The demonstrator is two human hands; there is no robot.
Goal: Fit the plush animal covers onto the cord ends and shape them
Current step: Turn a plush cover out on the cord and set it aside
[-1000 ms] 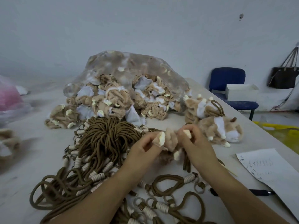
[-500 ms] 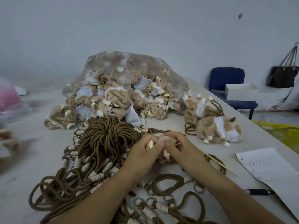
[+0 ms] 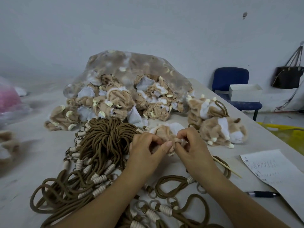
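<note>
A wide pale desk (image 3: 32,162) carries everything. At its back lies a clear plastic bag (image 3: 131,66) spilling out tan and white unfitted covers. In front of it is a big heap of brown cords (image 3: 105,139) with white-wrapped ends and rings. A written sheet of paper (image 3: 271,170) lies at the right edge, and two finished plush animals (image 3: 218,132) sit just beyond the hands. The left hand (image 3: 146,150) and right hand (image 3: 192,148) meet above the cords, both with fingers curled, pinching one tan plush cover (image 3: 164,132) between thumbs and fingertips. A thin wooden stick (image 3: 227,167) lies beside the right wrist, with a pen (image 3: 261,194) nearer the paper.
</note>
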